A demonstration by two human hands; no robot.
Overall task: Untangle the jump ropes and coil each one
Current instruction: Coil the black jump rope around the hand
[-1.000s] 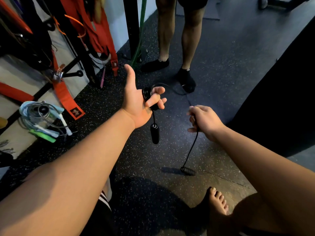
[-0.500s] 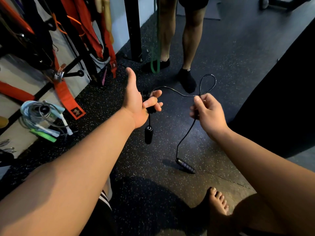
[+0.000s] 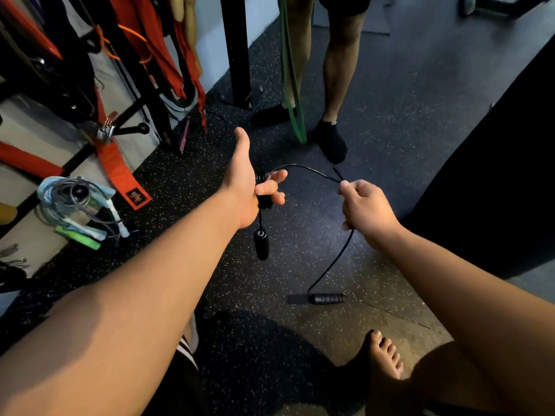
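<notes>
Mid-coil on the black jump rope [image 3: 312, 169]: left hand [image 3: 249, 187] curled round the wound loops, near handle [image 3: 261, 246] dangling, right hand [image 3: 365, 205] gripping slack, far handle [image 3: 326, 298] on the floor [image 3: 294, 259]; next wrap probably needs that slack fed leftward.

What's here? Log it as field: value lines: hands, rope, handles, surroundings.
left hand: grips coiled turns of black jump rope
right hand: pinches the rope's loose cord
upper handle: hangs below left hand
lower handle: down at the floor, contact unclear
other ropes: pale bundle, left, by the rack
second person: legs, dark socks, beside green band
</notes>
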